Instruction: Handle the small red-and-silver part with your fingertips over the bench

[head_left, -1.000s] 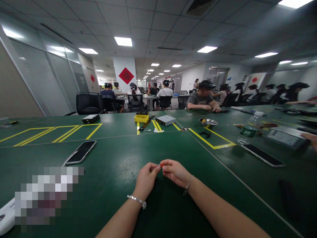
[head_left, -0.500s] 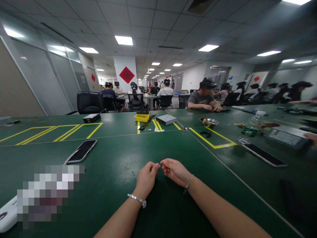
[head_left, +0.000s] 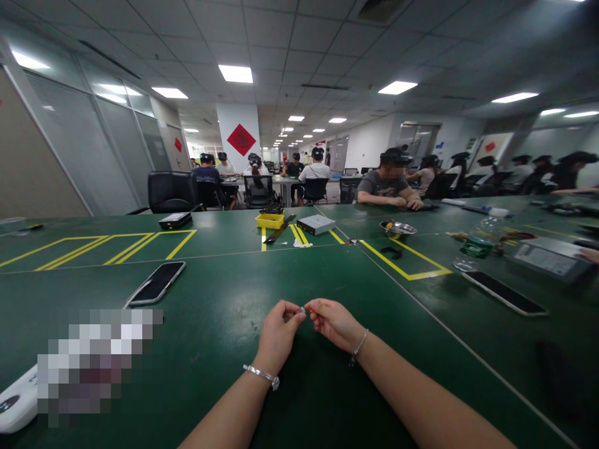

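Observation:
Close together above the green table (head_left: 210, 349), my two hands meet at their fingertips. My left hand (head_left: 281, 330) pinches a tiny clear or silvery piece (head_left: 303, 310) between thumb and forefinger; its kind is too small to make out. In the fingers of my right hand (head_left: 334, 323) is a small orange-red piece (head_left: 311, 309), mostly hidden by the fingertips. The two pieces lie very near each other, and I cannot tell whether they are joined.
A phone (head_left: 158, 284) lies to the left, another phone (head_left: 505, 293) to the right beside a plastic bottle (head_left: 477, 244). Farther back are a yellow tray (head_left: 270, 221), a grey drive box (head_left: 316, 224) and a metal bowl (head_left: 397, 229). A person (head_left: 390, 181) sits across the table.
My left forefinger and thumb have spread a little, showing more of the clear piece. The right hand stays nearly in place. The whole view has shifted slightly.

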A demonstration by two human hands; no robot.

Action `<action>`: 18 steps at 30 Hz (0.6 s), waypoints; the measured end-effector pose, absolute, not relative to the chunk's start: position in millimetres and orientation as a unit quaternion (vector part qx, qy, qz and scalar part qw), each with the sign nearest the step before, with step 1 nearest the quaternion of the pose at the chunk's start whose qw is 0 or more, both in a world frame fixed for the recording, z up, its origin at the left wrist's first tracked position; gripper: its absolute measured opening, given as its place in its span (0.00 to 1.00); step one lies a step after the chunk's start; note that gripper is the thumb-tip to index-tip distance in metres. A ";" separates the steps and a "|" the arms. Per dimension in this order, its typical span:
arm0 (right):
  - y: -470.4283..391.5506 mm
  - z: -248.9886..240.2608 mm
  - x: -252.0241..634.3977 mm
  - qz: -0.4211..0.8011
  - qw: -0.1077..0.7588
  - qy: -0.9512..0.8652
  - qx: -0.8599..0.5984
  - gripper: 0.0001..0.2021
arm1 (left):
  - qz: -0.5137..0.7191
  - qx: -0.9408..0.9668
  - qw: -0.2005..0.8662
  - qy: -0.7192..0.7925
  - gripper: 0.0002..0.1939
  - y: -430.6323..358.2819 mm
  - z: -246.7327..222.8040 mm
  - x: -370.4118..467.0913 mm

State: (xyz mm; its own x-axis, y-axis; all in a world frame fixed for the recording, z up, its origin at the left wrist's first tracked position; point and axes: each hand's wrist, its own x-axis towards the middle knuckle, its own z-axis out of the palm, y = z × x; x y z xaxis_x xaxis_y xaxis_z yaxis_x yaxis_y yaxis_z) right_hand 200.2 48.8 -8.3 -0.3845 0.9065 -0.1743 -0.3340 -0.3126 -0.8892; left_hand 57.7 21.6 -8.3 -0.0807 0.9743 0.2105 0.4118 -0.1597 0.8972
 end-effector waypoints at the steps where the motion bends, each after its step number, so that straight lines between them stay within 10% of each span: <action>1: 49.0 -8.0 200.0 0.729 0.426 -0.400 -0.357 0.09 | 0.467 0.605 0.296 0.573 0.08 22.4 -9.9 57.7; 18: 34.3 -8.9 179.0 0.681 0.496 -0.366 -0.395 0.12 | 0.473 0.659 0.181 0.556 0.04 19.1 -8.9 58.9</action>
